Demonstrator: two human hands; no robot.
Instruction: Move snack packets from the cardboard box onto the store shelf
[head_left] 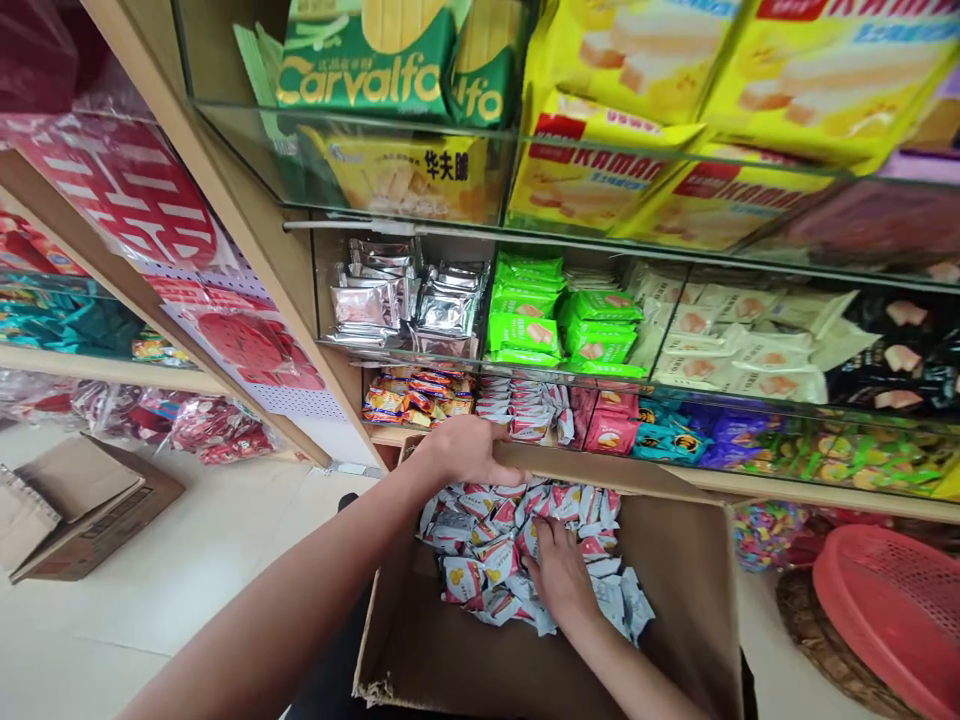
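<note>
Cardboard box [675, 600] holds snack packets [487, 560]; right hand [559, 575] closes on some inside, left hand [469, 450] grips its far rim.

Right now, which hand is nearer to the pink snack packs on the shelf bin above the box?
Left. The left hand grips the cardboard box rim just below the pink snack packs; the right hand lies lower, down among the white packets in the box.

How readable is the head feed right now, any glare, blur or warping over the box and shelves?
Head view: even light; right hand and packets in the box sharp; left hand slightly soft; glass shelf fronts carry reflections that veil the goods; shelf lines bow toward the edges.
</note>
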